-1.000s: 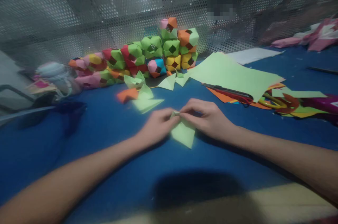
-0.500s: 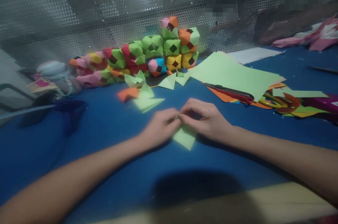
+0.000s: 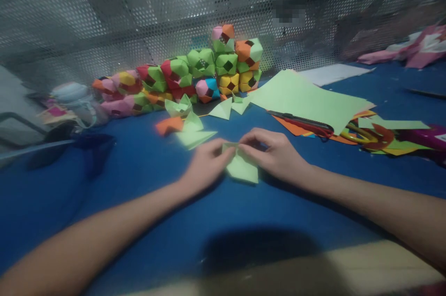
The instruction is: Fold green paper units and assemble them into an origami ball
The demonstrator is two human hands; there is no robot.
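A small folded piece of light green paper [image 3: 243, 169] is held between both hands, low over the blue table. My left hand [image 3: 208, 162] pinches its upper left part, the thumb lying on top. My right hand [image 3: 275, 151] grips the upper right part with thumb and fingertips close to the left thumb. The far edge is partly covered by the fingers. Just beyond my left hand lie folded light green pieces [image 3: 197, 138] and a folded orange piece [image 3: 169, 125].
Colourful origami blocks [image 3: 228, 63] stand stacked along the perforated metal panel [image 3: 167, 8]. To the right lie a stack of light green sheets [image 3: 306, 98], a red and black cutter [image 3: 303, 123] and yellow-orange scissors [image 3: 369, 133]. A blurred pink item [image 3: 427, 47] sits at the far right.
The green paper has turned or been refolded: its pointed near corner now appears as a flatter edge. My left hand has shifted slightly left, so more of the paper's top shows between the thumbs.
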